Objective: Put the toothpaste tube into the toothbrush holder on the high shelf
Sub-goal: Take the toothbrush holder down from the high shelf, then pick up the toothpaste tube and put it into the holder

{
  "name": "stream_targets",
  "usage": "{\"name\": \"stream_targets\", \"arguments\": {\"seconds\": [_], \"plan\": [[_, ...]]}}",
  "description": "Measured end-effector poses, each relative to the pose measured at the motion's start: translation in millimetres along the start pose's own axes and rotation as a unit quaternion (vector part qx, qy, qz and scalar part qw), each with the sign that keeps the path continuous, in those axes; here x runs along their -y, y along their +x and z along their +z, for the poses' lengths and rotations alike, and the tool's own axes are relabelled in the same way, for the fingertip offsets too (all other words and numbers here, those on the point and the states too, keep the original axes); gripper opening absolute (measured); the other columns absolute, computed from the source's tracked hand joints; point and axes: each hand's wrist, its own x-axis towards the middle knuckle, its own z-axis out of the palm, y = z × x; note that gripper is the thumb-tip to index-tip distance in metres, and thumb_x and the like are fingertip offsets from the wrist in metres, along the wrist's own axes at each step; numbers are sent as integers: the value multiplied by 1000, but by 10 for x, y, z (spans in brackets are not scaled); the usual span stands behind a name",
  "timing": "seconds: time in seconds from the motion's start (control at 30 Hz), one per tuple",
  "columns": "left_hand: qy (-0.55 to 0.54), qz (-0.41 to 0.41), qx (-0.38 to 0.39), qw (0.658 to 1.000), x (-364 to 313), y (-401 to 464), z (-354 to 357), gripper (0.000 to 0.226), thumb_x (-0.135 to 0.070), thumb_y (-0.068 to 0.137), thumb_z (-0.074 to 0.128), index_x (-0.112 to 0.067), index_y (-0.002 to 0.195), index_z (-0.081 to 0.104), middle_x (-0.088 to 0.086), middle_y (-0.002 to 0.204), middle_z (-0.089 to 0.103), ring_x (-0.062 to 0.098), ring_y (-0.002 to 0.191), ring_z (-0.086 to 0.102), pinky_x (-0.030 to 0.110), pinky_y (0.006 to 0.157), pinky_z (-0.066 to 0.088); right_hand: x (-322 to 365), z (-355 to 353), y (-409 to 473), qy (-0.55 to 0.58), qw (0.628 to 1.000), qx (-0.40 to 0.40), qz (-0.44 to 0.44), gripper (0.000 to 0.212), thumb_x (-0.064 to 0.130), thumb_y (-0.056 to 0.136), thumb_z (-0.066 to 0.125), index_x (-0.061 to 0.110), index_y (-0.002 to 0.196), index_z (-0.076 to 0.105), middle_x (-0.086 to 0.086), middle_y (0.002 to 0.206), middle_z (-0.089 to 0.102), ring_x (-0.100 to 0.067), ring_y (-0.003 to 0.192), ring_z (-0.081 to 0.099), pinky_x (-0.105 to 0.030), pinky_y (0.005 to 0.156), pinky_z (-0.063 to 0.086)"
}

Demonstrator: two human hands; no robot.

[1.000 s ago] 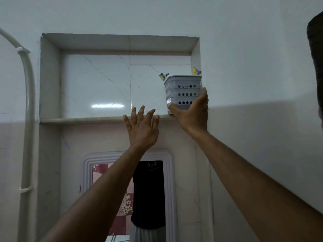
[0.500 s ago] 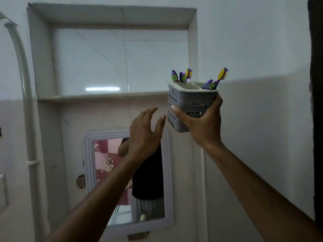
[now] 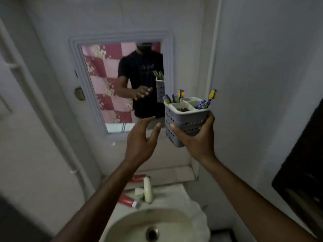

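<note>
My right hand grips a grey perforated toothbrush holder from below and behind, held in the air in front of the mirror. Several purple and yellow toothbrushes stick out of its compartments. My left hand is open, fingers spread, just left of the holder and not touching it. A red toothpaste tube lies on the sink's rim beside the tap, partly hidden by my left forearm. A second red tube lies on the ledge behind the tap. The high shelf is out of view.
A framed wall mirror reflects a person in a dark shirt. A white tap stands over the sink. A white pipe runs down the left wall. A dark object hangs at the right.
My right hand took the holder off the high shelf and brought it down to chest height. The view tilted down to the sink. My left hand followed, staying open.
</note>
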Motion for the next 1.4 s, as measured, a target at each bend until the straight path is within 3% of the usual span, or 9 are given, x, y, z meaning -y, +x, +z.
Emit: {"name": "stream_targets", "arguments": {"seconds": [0.13,0.3,0.43,0.57,0.67,0.93,1.1,1.23,1.4], "plan": [[-7,-63,33,997,435,-546,192,44,-55,106,58,-26,137,68,-9,137,70,7,125,64,41,108,54,-487,83,-518,-33,996,21,78,113,59,62,102,28,152,40,4,149,66,-12,135,70,-47,112,61],[-31,-159,58,985,1013,-1174,370,39,-46,107,62,-21,135,71,-5,133,70,2,117,64,15,95,53,-1062,146,-1067,-98,979,68,167,122,61,56,98,16,154,42,0,149,68,-22,133,70,-49,110,60],[-51,-260,56,963,1464,-1675,479,29,-41,108,63,-20,125,75,-5,121,75,14,114,70,39,100,57,-1486,181,-1455,-138,960,95,225,124,66,53,93,17,156,43,-3,148,67,-27,133,69,-50,109,59],[-13,-305,102,947,1823,-2039,525,29,-23,109,62,-6,131,72,10,126,75,28,116,69,46,99,56,-1846,239,-1698,-230,928,119,269,126,64,57,99,23,160,39,-13,150,58,-40,141,53,-50,117,45],[50,-334,153,929,2051,-2210,516,34,-21,109,61,-3,137,67,14,133,71,32,122,66,48,105,53,-2052,324,-1786,-249,915,131,288,124,59,63,104,23,161,37,-13,151,58,-40,141,54,-48,112,47],[278,-193,408,848,2659,-2027,430,57,-16,101,64,-19,156,49,5,163,47,31,150,43,47,119,38,-2271,661,-1772,-248,913,115,302,125,53,63,108,13,159,38,-6,158,59,-31,143,63,-46,109,60],[394,-85,449,798,2862,-1995,449,48,-17,97,63,-21,144,55,5,146,51,30,136,46,43,111,39,-2372,768,-1807,-261,909,111,305,125,50,64,108,11,157,35,-8,157,58,-33,141,64,-33,98,53],[381,-94,416,820,2965,-2085,347,38,-28,100,62,-20,137,58,7,137,59,30,126,55,44,106,42,-2407,756,-1885,-255,911,123,302,126,46,68,107,10,161,30,-10,160,55,-34,144,63,-38,103,55],[171,-291,310,889,2715,-2140,94,51,-60,105,56,-19,135,53,4,117,63,24,84,70,39,71,61,-2404,659,-1953,-243,911,153,295,135,44,69,107,7,166,21,-13,167,48,-35,151,56,-50,114,59]]}}
